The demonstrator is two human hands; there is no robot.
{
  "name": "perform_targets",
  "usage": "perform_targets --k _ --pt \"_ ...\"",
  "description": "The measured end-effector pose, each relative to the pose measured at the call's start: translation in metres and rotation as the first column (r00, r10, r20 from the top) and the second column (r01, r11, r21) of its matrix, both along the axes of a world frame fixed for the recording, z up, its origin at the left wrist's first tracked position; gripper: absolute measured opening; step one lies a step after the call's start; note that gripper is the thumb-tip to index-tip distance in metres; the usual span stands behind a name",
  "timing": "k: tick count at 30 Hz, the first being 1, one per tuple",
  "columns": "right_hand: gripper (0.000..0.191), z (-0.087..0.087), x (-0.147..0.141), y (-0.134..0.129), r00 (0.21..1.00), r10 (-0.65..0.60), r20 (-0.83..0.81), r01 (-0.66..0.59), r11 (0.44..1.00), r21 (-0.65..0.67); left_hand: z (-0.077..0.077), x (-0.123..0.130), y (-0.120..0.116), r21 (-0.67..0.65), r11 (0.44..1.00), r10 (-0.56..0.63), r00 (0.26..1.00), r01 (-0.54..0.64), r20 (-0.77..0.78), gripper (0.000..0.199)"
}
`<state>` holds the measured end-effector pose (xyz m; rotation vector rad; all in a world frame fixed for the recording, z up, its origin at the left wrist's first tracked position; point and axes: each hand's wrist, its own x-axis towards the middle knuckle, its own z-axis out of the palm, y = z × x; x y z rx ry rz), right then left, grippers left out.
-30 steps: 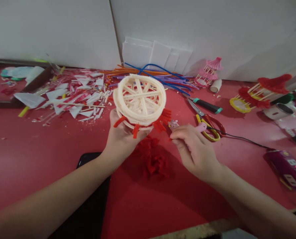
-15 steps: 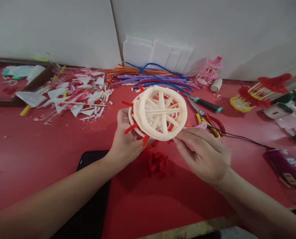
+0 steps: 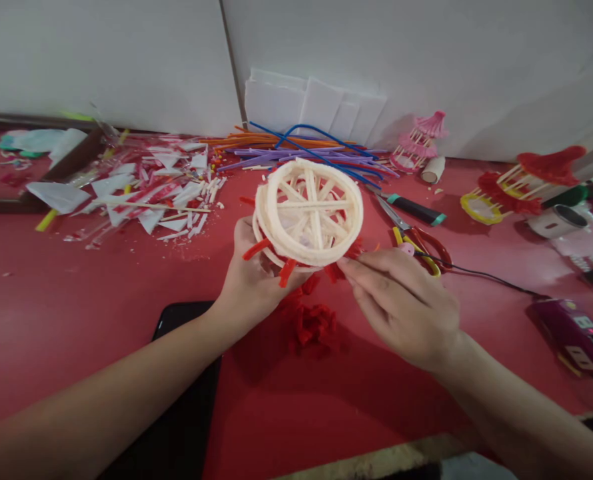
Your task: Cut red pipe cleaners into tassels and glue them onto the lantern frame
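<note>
My left hand [image 3: 254, 270] is closed round the left and underside of a cream pipe-cleaner frame [image 3: 319, 257], round with crossed spokes and tilted toward me. Short red pipe-cleaner pieces [image 3: 287, 272] stick out from its lower rim. At the frame's lower right edge, my right hand [image 3: 401, 303] is closed in a pinch beside more red pieces; what lies between its fingertips is hidden. Below the frame, a small heap of cut red pieces [image 3: 316, 327] rests on the red table [image 3: 356, 400].
Scissors [image 3: 416, 247], a black-and-teal-handled tool [image 3: 416, 210] and a power strip [image 3: 574, 337] with a cord lie right. Pipe cleaners [image 3: 296, 157] are at the back, scraps [image 3: 151, 187] at left. Small pagoda models [image 3: 521, 183] stand far right; a black tablet-like slab [image 3: 176, 393] lies near my left arm.
The frame has moved slightly up and left and tilted a little. Both hands still hold at about the same places, with my right fingertips shifted slightly left.
</note>
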<state>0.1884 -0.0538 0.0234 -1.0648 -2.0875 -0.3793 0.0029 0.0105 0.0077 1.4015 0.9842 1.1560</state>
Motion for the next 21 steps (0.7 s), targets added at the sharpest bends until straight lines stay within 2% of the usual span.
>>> perform_targets --k 5,15,21 --pt "0.017 0.003 0.000 0.000 0.999 0.026 -0.047 -0.025 0.999 0.037 0.003 0.000 0.000 -0.012 1.000 -0.007 1.000 0.007 0.018 0.073" --pt "0.019 -0.003 -0.001 -0.001 1.000 0.025 -0.006 -0.025 0.996 0.086 0.007 0.002 -0.001 -0.016 1.000 -0.022 1.000 0.022 0.012 0.074" --pt "0.014 -0.001 -0.008 -0.005 0.997 -0.072 -0.012 0.073 0.995 0.072 0.003 0.003 0.001 -0.049 0.998 -0.025 1.000 0.025 0.011 0.075"
